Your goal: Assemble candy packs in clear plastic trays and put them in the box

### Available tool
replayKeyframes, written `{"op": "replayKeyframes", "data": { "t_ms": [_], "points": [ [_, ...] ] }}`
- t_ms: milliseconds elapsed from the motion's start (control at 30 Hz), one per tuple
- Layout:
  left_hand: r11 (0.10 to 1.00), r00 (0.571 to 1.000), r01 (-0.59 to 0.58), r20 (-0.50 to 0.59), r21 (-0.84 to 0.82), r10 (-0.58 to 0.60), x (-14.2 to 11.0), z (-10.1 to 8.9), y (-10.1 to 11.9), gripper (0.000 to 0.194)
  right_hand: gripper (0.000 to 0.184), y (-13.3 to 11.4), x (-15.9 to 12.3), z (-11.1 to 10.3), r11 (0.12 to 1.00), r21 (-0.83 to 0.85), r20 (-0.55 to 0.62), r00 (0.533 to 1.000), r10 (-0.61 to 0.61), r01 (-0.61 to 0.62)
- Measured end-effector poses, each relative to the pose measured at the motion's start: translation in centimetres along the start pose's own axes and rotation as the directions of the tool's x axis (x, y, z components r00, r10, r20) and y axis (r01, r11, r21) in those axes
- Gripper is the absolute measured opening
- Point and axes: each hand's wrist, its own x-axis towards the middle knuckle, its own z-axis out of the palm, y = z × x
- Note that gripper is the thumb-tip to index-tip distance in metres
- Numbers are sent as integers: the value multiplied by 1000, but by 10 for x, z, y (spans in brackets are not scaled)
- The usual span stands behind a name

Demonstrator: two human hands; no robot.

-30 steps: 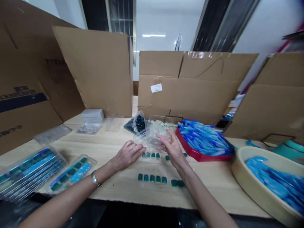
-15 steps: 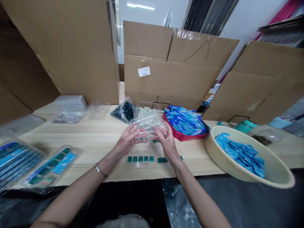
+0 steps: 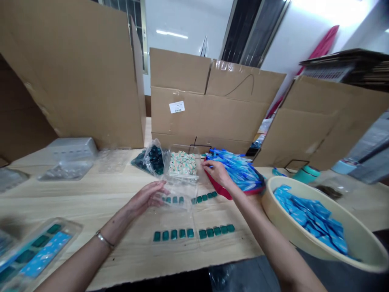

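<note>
My left hand (image 3: 148,197) lies open with fingers stretched, its tips on a clear plastic blister tray (image 3: 180,191) on the wooden table (image 3: 91,190). My right hand (image 3: 215,171) reaches to the left edge of a pile of blue packets (image 3: 240,170) in a red tray (image 3: 226,191); its fingers are pressed together and what they pinch is hidden. Small green squares lie in rows: a near row (image 3: 193,233) and a far row (image 3: 204,198) partly under the clear tray. A clear box of patterned pieces (image 3: 182,164) stands between my hands.
A beige basin (image 3: 273,211) with blue packets stands at the right. A bag of dark green pieces (image 3: 155,156) lies behind the clear box. A filled blister pack (image 3: 36,251) sits at the near left. Cardboard boxes (image 3: 206,109) wall the table's back.
Both hands held the clear tray in the air; now it rests on the table under my left hand, and my right hand has moved right to the blue packets.
</note>
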Motion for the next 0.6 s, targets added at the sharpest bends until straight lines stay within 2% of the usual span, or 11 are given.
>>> {"op": "replayKeyframes", "data": {
  "t_ms": [100, 233, 400, 600],
  "points": [
    [999, 1000, -17, 5, -27, 17, 6, 3, -7, 39, 23, 5, 41, 27, 975, -190, 204, 976, -73, 112],
    [994, 999, -29, 25, -108, 32, 14, -5, -22, 40, 21, 13, 81, 57, 910, -377, 420, 907, -2, 176],
    [985, 999, -31, 12, -171, 33, 15, -9, -33, 36, 11, 24, 101, 77, 900, -415, 484, 870, 93, 135],
    [977, 999, -34, -18, -208, 31, 14, -11, -30, 35, 17, 29, 101, 77, 916, -398, 492, 855, 165, 52]
  ]
}}
